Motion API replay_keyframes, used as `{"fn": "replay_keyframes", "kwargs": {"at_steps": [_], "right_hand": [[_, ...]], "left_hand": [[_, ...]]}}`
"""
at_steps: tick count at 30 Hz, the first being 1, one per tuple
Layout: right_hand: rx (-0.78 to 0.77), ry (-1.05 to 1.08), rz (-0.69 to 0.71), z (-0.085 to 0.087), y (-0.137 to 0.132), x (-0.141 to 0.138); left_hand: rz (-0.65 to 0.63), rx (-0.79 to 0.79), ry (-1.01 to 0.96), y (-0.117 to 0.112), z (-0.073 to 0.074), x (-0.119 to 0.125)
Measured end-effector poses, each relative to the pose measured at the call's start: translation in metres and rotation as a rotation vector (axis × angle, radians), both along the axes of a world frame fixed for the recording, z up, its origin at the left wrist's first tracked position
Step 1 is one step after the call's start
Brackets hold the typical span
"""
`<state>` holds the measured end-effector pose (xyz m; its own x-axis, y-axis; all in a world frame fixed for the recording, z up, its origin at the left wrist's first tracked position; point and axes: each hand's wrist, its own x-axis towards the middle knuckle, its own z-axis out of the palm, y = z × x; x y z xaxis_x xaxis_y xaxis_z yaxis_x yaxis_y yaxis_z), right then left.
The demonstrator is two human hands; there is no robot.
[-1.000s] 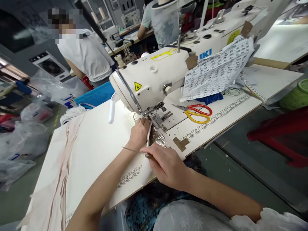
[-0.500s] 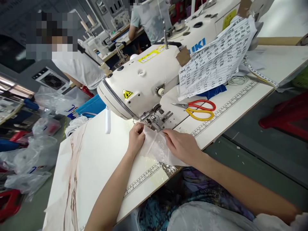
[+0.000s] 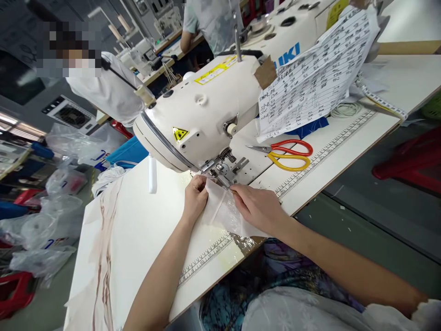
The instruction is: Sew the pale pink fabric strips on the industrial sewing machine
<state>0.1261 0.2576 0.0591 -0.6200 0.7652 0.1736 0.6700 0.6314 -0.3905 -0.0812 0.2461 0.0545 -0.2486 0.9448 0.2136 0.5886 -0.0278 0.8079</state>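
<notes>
Right beyond the hands stands the sewing machine (image 3: 193, 115), its foot just over the sheer white fabric (image 3: 218, 209); scissors (image 3: 269, 150) lie rightward, near a paper sheet (image 3: 317, 80). The left hand (image 3: 195, 198) pinches the fabric; the right hand (image 3: 257, 207) seems clasped around a slim tool (image 3: 228, 186), mostly hidden. Leftward, the surface (image 3: 148, 234) stretches to pale strips (image 3: 105, 248); its front edge passes beneath the right forearm.

The sewing machine (image 3: 206, 103) was off-white, with blue lettering (image 3: 288, 55) and a yellow-and-black warning triangle (image 3: 180, 134). The sheer fabric (image 3: 220, 209) was whitish. The scissors (image 3: 269, 150) had one red and one yellow handle. The table (image 3: 144, 220) was white with black ruler scales (image 3: 330, 154). The paper sheet (image 3: 317, 80) was white, with rows of dark handwriting.
</notes>
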Motion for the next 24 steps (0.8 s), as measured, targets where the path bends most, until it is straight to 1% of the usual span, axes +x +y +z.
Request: {"fn": "replay_keyframes", "kwargs": {"at_steps": [5, 11, 13, 20, 24], "right_hand": [[-0.010, -0.013, 0.007, 0.0014, 0.0013, -0.0019], [-0.024, -0.043, 0.011, 0.0024, 0.0012, -0.0031], [-0.021, -0.041, 0.011, 0.0015, 0.0005, -0.0030], [0.007, -0.001, 0.015, -0.0030, 0.0000, -0.0017], [0.006, -0.025, -0.002, -0.0018, 0.0006, -0.0037]], "left_hand": [[-0.015, 0.027, 0.092, -0.0015, -0.0009, 0.0008], [0.011, 0.037, 0.335, -0.0026, -0.0021, 0.0038], [0.019, 0.040, 0.378, -0.0022, -0.0034, 0.0024], [0.032, 0.003, 0.241, -0.0029, -0.0079, -0.0039], [0.035, 0.020, 0.244, -0.0039, -0.0075, -0.0036]]}}
